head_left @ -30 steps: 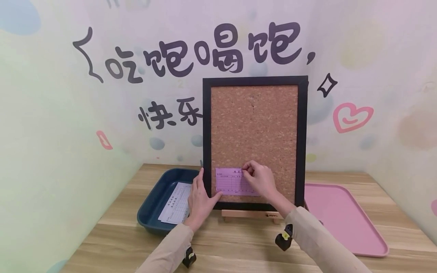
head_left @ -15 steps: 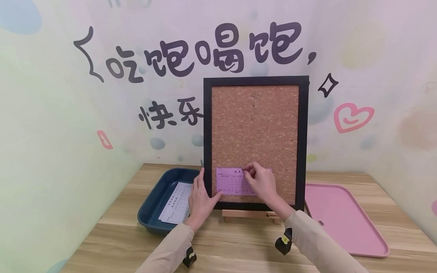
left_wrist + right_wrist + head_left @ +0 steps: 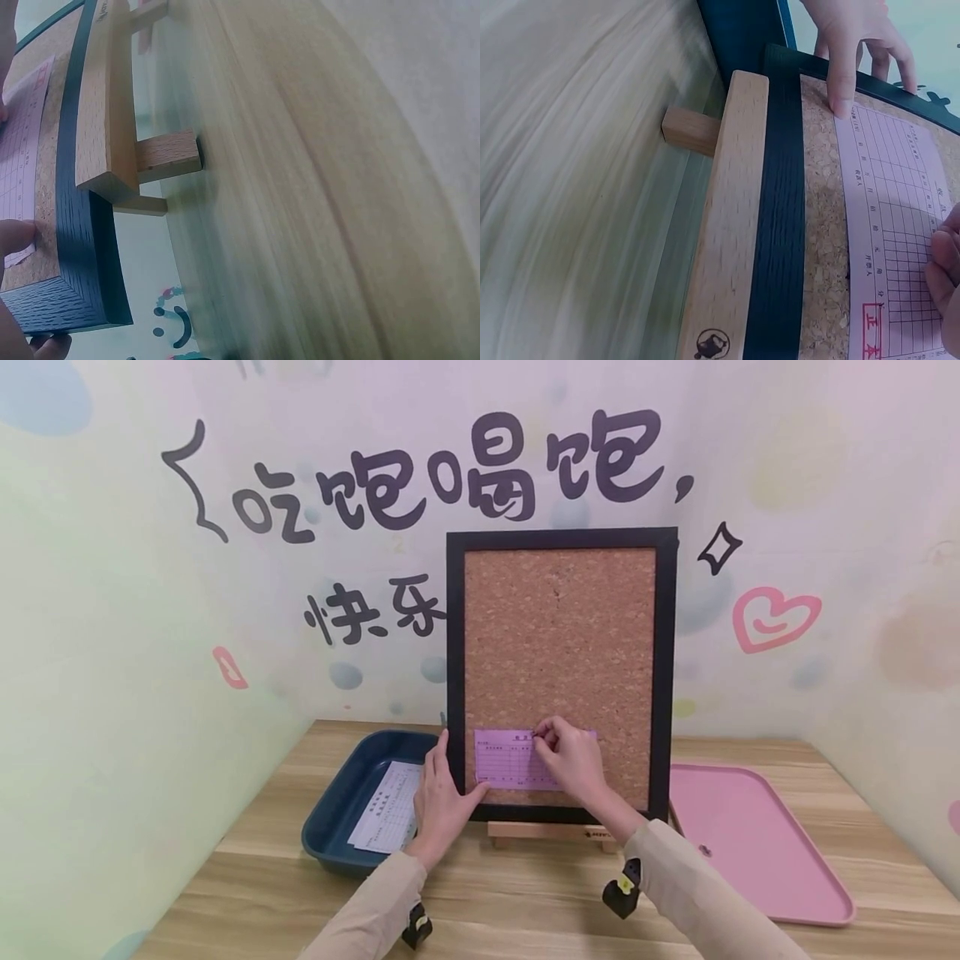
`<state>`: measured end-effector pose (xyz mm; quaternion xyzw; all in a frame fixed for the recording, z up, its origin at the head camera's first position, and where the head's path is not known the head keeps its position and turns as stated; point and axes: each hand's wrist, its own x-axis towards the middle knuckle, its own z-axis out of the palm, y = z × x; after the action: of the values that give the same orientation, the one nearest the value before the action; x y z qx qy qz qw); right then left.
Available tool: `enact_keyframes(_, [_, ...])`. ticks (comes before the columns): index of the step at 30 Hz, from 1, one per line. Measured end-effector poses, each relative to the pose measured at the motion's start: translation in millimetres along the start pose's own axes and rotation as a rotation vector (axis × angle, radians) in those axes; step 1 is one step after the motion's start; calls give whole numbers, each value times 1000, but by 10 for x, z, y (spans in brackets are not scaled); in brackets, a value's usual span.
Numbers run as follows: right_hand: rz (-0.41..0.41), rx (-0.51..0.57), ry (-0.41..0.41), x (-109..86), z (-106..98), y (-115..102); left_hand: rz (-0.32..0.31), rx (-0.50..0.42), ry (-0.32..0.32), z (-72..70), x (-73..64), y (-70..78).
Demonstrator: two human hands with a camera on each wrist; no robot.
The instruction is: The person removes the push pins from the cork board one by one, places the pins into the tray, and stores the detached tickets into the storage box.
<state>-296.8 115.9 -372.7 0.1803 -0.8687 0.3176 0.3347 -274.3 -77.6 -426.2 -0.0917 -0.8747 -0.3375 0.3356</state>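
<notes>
In the head view a purple printed form (image 3: 498, 760) lies flat against the lower part of a black-framed cork board (image 3: 558, 635). My left hand (image 3: 442, 797) grips the board's left edge, its thumb pressing the form's lower left corner. The right wrist view shows the other fingers of that hand behind the frame. With thumb and fingertips, my right hand (image 3: 572, 758) pinches a small dark pushpin (image 3: 533, 734) at the form's top edge, near its middle. Most of the pin is hidden by the fingers, and the hand covers the form's right part.
A small wooden easel (image 3: 540, 831) supports the board on the wooden table (image 3: 517, 902). Left of it stands a dark blue bin (image 3: 318, 827) with white printed forms (image 3: 386, 810) inside. On the right lies a pink tray (image 3: 765, 835) with a small metallic piece (image 3: 705, 851) on it.
My right fingertips shift only slightly at the form's top edge. The right sleeve has drawn back a little, uncovering the small piece on the tray. My left hand stays put.
</notes>
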Motion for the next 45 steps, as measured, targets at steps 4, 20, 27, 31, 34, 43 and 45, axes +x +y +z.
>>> enact_keyframes(4, [-9, -10, -26, -1, -10, 9, 2, 2, -1, 1, -7, -3])
enact_keyframes(20, [-112, -44, -199, 141, -134, 53, -28, -8, -29, -15, 11, -17])
enact_keyframes(27, [-154, -90, -190, 151, -126, 58, -9, -9, -10, -19, 8, -11])
enact_keyframes(31, [-180, -112, -200, 153, -133, 61, 0, -3, -4, -7, 1, -14])
enact_keyframes(34, [-184, -124, -212, 159, -146, 64, -4, -5, -13, 1, -1, -16])
enact_keyframes(43, [-185, -132, -264, 201, -194, 55, -21, -6, -25, -2, 7, -6])
enact_keyframes(45, [-180, -125, -271, 206, -200, 53, -27, -8, -28, -1, 9, -4])
